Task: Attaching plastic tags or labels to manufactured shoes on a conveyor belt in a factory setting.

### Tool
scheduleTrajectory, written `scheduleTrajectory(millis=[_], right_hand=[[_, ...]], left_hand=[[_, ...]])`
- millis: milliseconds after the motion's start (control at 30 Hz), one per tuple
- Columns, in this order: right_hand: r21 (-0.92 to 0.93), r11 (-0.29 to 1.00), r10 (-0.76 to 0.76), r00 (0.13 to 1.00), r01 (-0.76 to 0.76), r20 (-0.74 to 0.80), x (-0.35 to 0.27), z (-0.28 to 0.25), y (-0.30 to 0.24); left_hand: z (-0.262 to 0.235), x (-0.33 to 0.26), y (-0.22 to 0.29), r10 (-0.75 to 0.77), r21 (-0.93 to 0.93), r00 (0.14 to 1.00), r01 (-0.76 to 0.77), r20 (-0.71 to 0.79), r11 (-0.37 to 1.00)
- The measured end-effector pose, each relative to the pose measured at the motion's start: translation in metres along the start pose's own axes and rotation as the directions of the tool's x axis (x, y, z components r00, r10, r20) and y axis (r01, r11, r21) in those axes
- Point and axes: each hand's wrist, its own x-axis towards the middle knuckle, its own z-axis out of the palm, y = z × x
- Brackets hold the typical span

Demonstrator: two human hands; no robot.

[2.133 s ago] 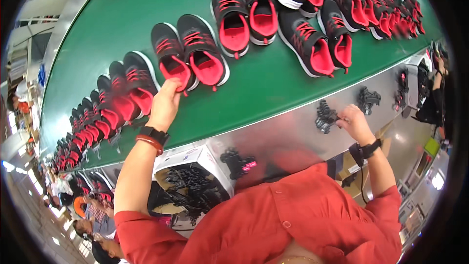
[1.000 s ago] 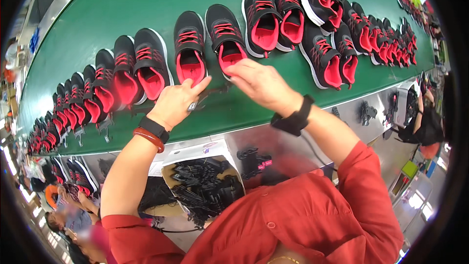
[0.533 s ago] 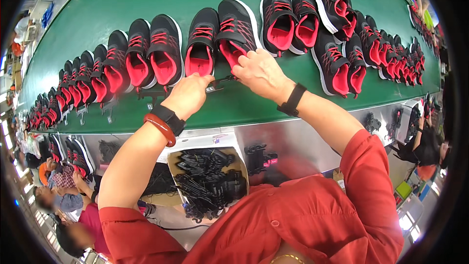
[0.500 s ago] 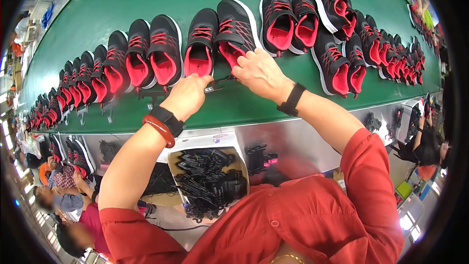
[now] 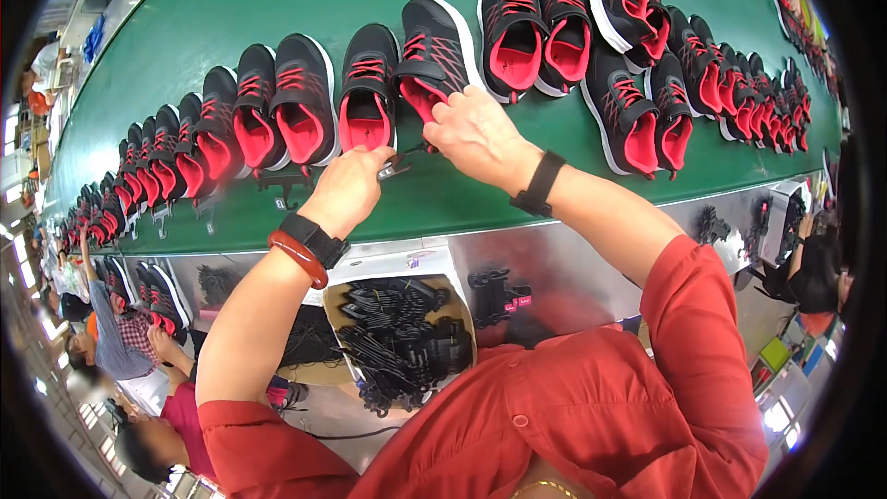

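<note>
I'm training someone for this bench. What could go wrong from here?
The black hanger at the left hand might slip, since little of it seems to be gripped.
The tilted shoe at the right hand could knock the neighbouring shoe, close on its left.
Below, the loose hangers heaped in the open box might tangle.

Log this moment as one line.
Left hand: holding black shoe hanger | Right hand: gripping black-and-red sneaker at heel | Green tabletop: more sneakers | Nearer body: open carton, black hangers
</note>
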Motion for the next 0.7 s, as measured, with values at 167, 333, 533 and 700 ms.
scheduleTrajectory(millis=[167, 333, 533, 700], right_hand=[[0.344, 0.937, 0.113, 0.983, -0.057, -0.145, -0.001, -0.003, 0.009], [0.509, 0.854, 0.245, 0.947, -0.108, -0.210, -0.073, -0.025, 0.011], [0.429, 0.744, 0.594, 0.801, -0.511, -0.076, -0.285, -0.098, 0.068], [0.176, 0.642, 0.695, 0.663, -0.746, 0.279, -0.398, -0.133, 0.069]], left_hand=[[-0.001, -0.019, -0.007, 0.140, -0.206, 0.965, -0.187, -0.224, 0.960], [-0.026, -0.003, 0.027, 0.064, 0.377, 0.996, -0.083, 0.062, 0.922], [-0.008, 0.064, 0.091, 0.394, 0.338, 0.882, -0.300, -0.258, 0.892], [0.018, 0.135, 0.097, 0.428, 0.384, 0.891, -0.345, -0.154, 0.857]])
